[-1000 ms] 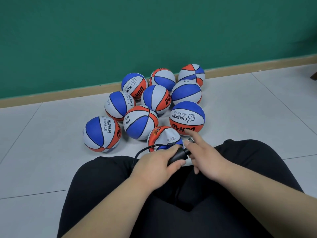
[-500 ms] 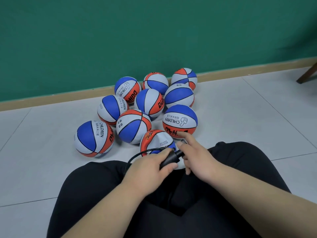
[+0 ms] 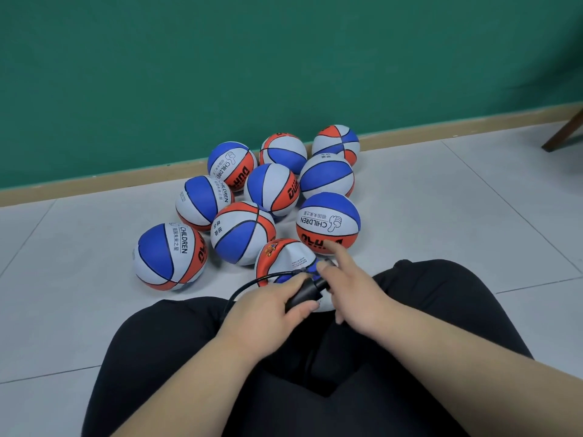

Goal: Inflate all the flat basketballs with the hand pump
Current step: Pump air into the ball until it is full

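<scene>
Left hand (image 3: pixel 268 310) curls round the black hand pump (image 3: pixel 304 294) before the flat basketball (image 3: pixel 284 257); right hand (image 3: pixel 353 291) hides the pump's end, forefinger straight, grip unclear. Nine round basketballs (image 3: pixel 243 236) crowd behind.

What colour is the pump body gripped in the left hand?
Black. The pump in the left hand shows best in the head view.
</scene>
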